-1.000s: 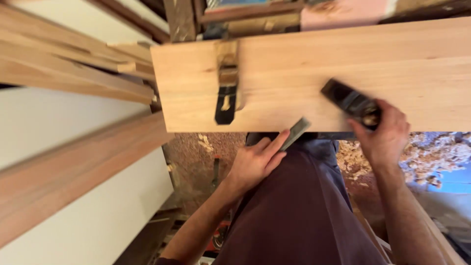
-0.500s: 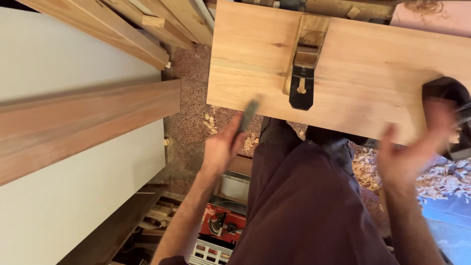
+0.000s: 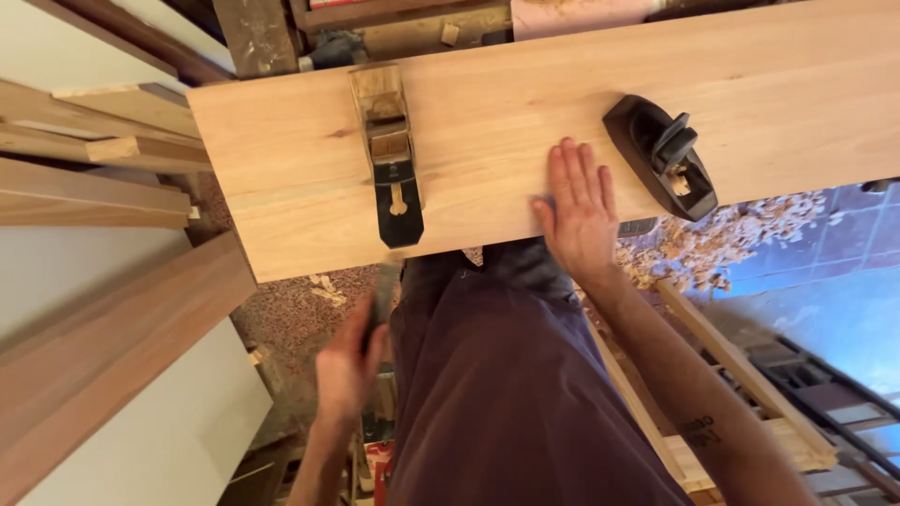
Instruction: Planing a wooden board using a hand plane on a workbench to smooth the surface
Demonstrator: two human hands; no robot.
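Note:
A wide pale wooden board [image 3: 497, 112] lies across the bench in front of me. My right hand [image 3: 581, 211] rests flat on its near edge, fingers spread, holding nothing. Just right of that hand sits a small black block plane [image 3: 661, 155]. A longer wooden plane with a dark metal part [image 3: 389, 159] lies on the board's left half. My left hand [image 3: 349, 361] hangs below the board's edge beside my thigh, closed on a thin grey flat tool [image 3: 382, 292] that is blurred.
Long wooden planks [image 3: 103, 178] lean at the left over a white panel [image 3: 141, 431]. Wood shavings [image 3: 712, 244] pile under the board at the right, above a blue floor. A wooden frame [image 3: 750, 394] stands lower right. Red tool cases [image 3: 377, 459] sit on the floor by my legs.
My right hand let go of the black plane and now lies flat on the board. My left hand dropped lower with the thin tool. The view shifted.

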